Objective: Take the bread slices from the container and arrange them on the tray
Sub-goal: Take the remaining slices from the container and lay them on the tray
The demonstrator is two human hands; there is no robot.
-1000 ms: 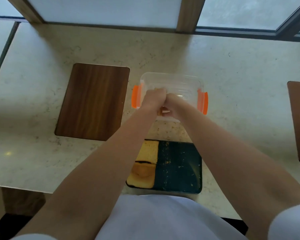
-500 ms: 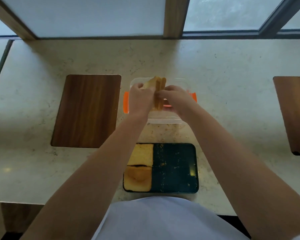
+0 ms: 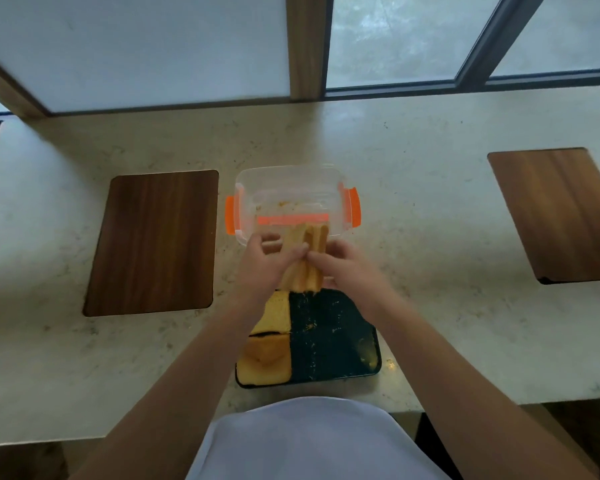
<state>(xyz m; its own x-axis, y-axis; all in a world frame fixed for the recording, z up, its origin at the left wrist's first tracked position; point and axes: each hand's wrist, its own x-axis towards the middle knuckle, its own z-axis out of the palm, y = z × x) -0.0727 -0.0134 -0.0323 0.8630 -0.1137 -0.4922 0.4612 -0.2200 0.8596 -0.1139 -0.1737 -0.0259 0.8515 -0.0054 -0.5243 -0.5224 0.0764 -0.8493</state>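
Both hands (image 3: 305, 259) pinch upright bread slices (image 3: 305, 252) — their count blurred — hiding the container's (image 3: 291, 188) near rim.

Person wearing a pale lavender-white top (image 3: 312, 441), fabric smooth and unmarked, both forearms showing bare to the frame's lower edge, left hand (image 3: 260, 263) and right hand (image 3: 349, 266) wearing no gloves, rings or watch

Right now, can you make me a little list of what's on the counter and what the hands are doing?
hands: left hand and right hand together hold a stack of bread slices on edge
box: clear, orange clips, only crumbs visible inside
tray: dark, two slices lying flat on its left side
boards: brown, one on each side
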